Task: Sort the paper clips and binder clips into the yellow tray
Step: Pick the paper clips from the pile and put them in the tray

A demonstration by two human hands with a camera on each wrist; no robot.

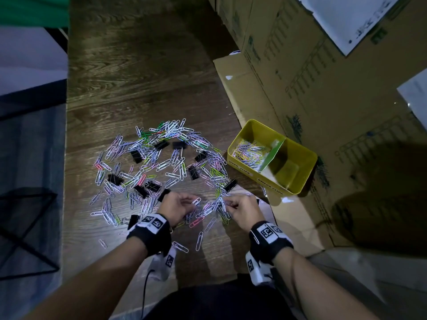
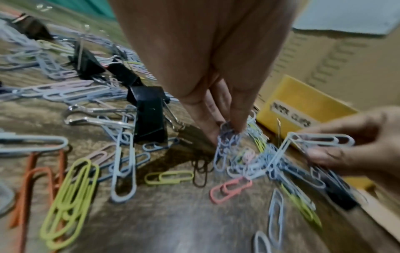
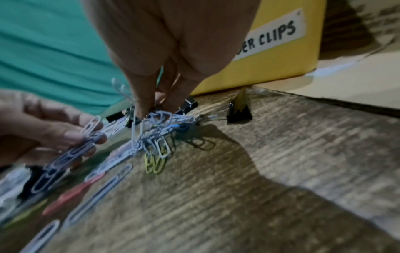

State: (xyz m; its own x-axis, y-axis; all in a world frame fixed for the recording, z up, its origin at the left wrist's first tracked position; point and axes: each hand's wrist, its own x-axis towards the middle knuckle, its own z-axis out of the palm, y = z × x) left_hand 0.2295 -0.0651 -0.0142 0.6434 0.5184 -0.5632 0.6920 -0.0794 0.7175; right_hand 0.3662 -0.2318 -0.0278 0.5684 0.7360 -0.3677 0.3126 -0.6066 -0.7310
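Many coloured paper clips (image 1: 166, 165) and several black binder clips (image 1: 159, 145) lie scattered on the wooden table (image 1: 138, 77). The yellow tray (image 1: 254, 175) stands to the right; its left compartment holds paper clips (image 1: 248, 153). My left hand (image 1: 193, 203) pinches a small bunch of pale paper clips (image 2: 227, 137) at the near edge of the pile. My right hand (image 1: 227, 204) pinches a tangle of pale clips (image 3: 160, 118) close beside it. In the right wrist view the tray (image 3: 270, 68) shows a label ending in "CLIPS", and a binder clip (image 3: 239, 113) stands near it.
Cardboard boxes (image 1: 323, 77) rise along the right, and a flat cardboard sheet (image 1: 242, 93) lies under the tray. A dark wire rack (image 1: 27, 227) stands beyond the table's left edge. Green cloth (image 1: 34, 10) shows at the far left corner.
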